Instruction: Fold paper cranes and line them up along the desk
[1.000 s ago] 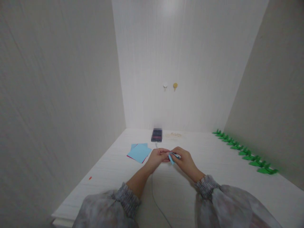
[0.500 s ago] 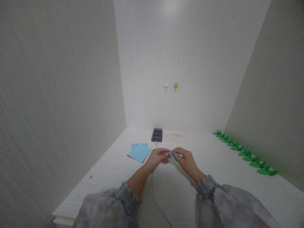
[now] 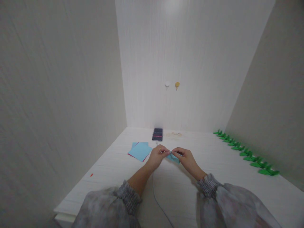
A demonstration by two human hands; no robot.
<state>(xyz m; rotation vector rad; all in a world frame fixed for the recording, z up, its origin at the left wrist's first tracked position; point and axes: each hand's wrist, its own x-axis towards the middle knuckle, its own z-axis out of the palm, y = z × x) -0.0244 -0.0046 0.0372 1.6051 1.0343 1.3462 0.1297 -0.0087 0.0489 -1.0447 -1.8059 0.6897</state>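
A small piece of folded blue paper [image 3: 174, 158] is pinched between my two hands above the middle of the table. My left hand [image 3: 159, 154] grips its left end with thumb and fingertips. On the other side my right hand [image 3: 185, 156] pinches its upper right part. The fingertips of both hands nearly meet at the paper's top edge. Its exact folds are partly hidden by the fingers and too small to make out. Left of my left hand lie square blue sheets [image 3: 140, 151], with a red edge showing beneath them.
Folded green paper figures [image 3: 248, 156] stand in a row along the right wall. A phone [image 3: 157, 134] with a white cable [image 3: 155, 196] lies at the back. An orange-red scrap [image 3: 91, 174] is at the left edge. Two hooks [image 3: 177, 85] hang on the back wall.
My right fingers have shifted from covering the blue paper to pinching its top edge close to my left fingertips. More of the paper now shows below the fingers.
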